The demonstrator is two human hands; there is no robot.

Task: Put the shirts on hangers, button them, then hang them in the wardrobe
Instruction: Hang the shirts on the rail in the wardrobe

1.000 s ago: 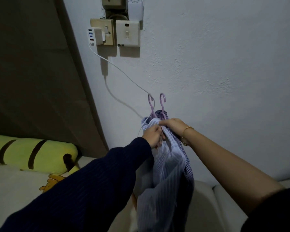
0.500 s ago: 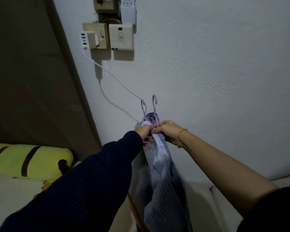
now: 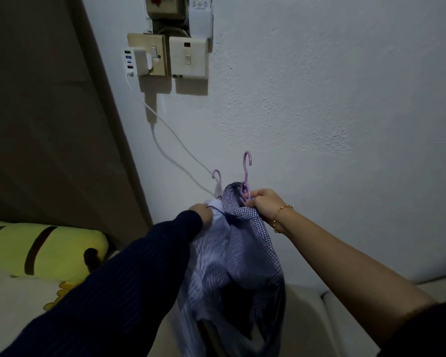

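In front of the white wall (image 3: pixel 319 112), the left hand (image 3: pixel 202 211) holds the top of the pale striped shirt (image 3: pixel 211 253), and just right of it the right hand (image 3: pixel 264 203) holds the higher purple plastic hanger (image 3: pixel 246 171) inside the blue checked shirt (image 3: pixel 255 243); the shirts touch and hang between the arms. The lower purple plastic hanger (image 3: pixel 217 180) pokes up from the striped shirt. High on the wall's left side sits the white charger block (image 3: pixel 141 61), its white cable (image 3: pixel 170 130) runs down toward the lower hanger, and the yellow striped plush pillow (image 3: pixel 44 249) lies on the bed (image 3: pixel 11 305), far left of the shirts.
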